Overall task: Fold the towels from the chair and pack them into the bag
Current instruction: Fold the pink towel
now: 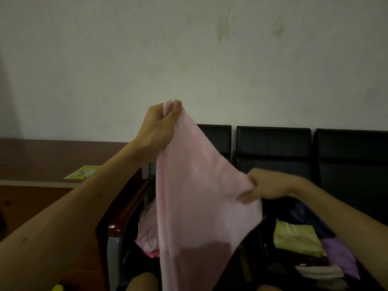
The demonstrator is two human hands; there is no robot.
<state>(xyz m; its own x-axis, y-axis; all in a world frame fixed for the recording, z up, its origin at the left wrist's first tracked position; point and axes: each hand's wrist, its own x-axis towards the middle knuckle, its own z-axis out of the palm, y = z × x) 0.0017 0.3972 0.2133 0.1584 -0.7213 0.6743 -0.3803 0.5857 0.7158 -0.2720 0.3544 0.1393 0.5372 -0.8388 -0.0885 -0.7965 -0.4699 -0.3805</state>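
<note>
Left hand: the left hand (156,127) is raised high at centre, its fingers (177,104) clamped together on the top corner of a pink towel (199,196).
Right hand: lower and to the right, the right hand (266,185) pinches the towel's right edge, fingers (247,196) closed on the cloth.
Pink towel: held in the air between the two hands, it hangs down in front of the chairs, with its lower end out of view at the near edge.
Chairs: a row of black chairs (273,148) stands against a pale wall (189,49); a wooden armrest (126,206) shows at the near left.
Heap: more pink cloth (147,234) lies on the left seat, partly behind the held towel.
Bag: a dark bag (267,234) sits at the near right, with a folded yellow towel (294,238), a purple towel (340,257) and a white towel (319,271) lying in it.
Table: at the far left, a brown table (42,160) carries a yellow-green leaflet (83,172).
</note>
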